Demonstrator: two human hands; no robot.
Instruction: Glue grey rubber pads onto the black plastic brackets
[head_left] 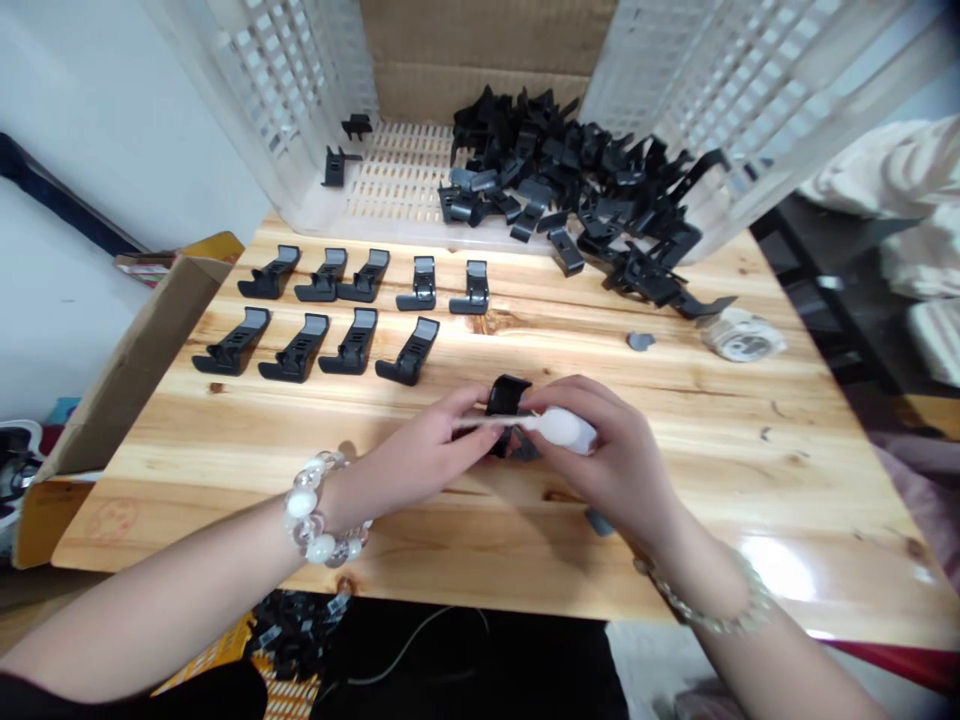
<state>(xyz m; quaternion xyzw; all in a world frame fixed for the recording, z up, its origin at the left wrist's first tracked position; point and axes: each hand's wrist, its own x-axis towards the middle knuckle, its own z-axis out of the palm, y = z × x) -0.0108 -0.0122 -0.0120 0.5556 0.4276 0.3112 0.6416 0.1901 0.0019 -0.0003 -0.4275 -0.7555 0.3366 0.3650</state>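
Note:
My left hand point(420, 450) is closed on a black plastic bracket point(507, 392) above the front middle of the wooden table. In my right hand point(626, 450) is a small white squeeze bottle point(564, 430), tilted so that its narrow end points left, against the bracket. A thin pale strip runs from that end toward my left fingertips; whether it is the nozzle I cannot tell. My fingers hide part of the bracket. Similar black brackets point(349, 342) lie in two rows on the left, grey pads showing at their upper ends.
A white plastic basket point(315, 215) lies on its side at the back, black brackets point(555, 165) heaped in it and spilling out. A tape roll point(744, 335) and a small grey piece point(640, 341) lie on the right. A cardboard box point(127, 350) stands left of the table point(750, 450).

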